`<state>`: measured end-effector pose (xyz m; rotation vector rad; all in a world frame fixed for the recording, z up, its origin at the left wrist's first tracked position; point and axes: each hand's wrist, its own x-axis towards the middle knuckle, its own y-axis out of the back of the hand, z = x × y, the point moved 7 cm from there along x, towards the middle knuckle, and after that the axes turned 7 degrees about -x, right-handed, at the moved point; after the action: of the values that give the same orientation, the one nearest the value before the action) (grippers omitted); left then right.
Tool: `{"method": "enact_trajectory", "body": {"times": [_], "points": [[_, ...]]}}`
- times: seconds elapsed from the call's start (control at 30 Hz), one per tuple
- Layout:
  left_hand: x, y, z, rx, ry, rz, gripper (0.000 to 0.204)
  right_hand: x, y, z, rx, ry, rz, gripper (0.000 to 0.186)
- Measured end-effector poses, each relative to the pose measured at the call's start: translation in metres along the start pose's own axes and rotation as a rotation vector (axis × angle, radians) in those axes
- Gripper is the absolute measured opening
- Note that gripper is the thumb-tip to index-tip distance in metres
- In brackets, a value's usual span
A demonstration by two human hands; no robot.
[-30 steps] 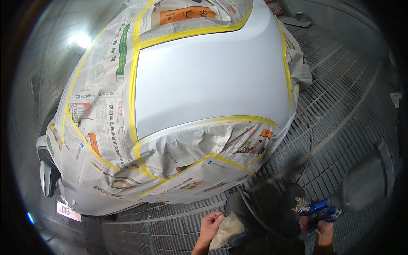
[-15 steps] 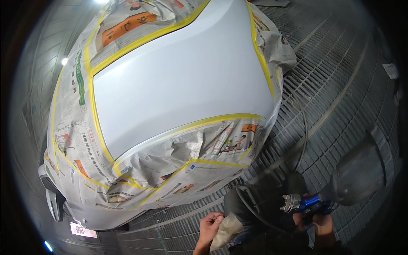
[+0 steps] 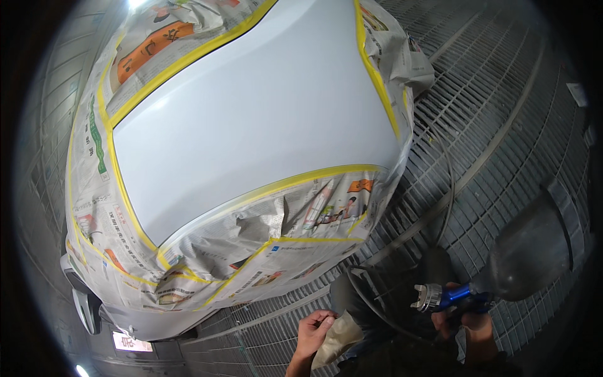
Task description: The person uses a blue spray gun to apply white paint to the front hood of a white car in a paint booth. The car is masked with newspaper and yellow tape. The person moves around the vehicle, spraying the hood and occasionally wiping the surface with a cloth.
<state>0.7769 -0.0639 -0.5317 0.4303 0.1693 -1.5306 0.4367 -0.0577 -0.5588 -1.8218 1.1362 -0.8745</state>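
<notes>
In my left hand (image 3: 314, 333), low in the middle of the view, a beige cloth (image 3: 340, 337) is pinched and hangs over my leg. My right hand (image 3: 475, 328) is wrapped round the grip of a blue spray gun (image 3: 456, 295). The gun's silver nozzle points left, and its dark translucent paint cup (image 3: 531, 248) sticks out to the upper right. Ahead of both hands, apart from them, is a smooth pale car panel (image 3: 257, 119) edged with yellow masking tape (image 3: 326, 172).
Newspaper (image 3: 207, 242) covers the car around the panel. A hose (image 3: 450, 188) loops over the metal floor grating (image 3: 496, 138) on the right and passes near my legs. A car mirror (image 3: 85, 305) juts out at the lower left.
The car and its panel have shifted slightly left in the picture as the view moved. Both hands keep their holds and have barely moved.
</notes>
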Motion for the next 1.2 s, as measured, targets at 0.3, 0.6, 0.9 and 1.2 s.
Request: {"method": "enact_trajectory", "body": {"times": [0.3, 0.6, 0.9, 1.2], "points": [[0.005, 0.002, -0.010, 0.015, 0.016, -0.003, 0.018, -0.009, 0.015, 0.008, -0.014, -0.090, 0.073, 0.075], [0.013, -0.005, 0.003, 0.082, -0.024, -0.009, 0.030, 0.001, 0.013, 0.003, 0.021, -0.160, 0.084, 0.077], [0.018, 0.000, 0.001, 0.087, 0.007, -0.018, 0.029, 0.009, 0.018, 0.004, 0.012, -0.128, 0.082, 0.078], [0.022, 0.001, -0.003, 0.077, 0.019, -0.016, 0.015, 0.010, 0.023, 0.003, 0.008, -0.147, 0.034, 0.074]]}}
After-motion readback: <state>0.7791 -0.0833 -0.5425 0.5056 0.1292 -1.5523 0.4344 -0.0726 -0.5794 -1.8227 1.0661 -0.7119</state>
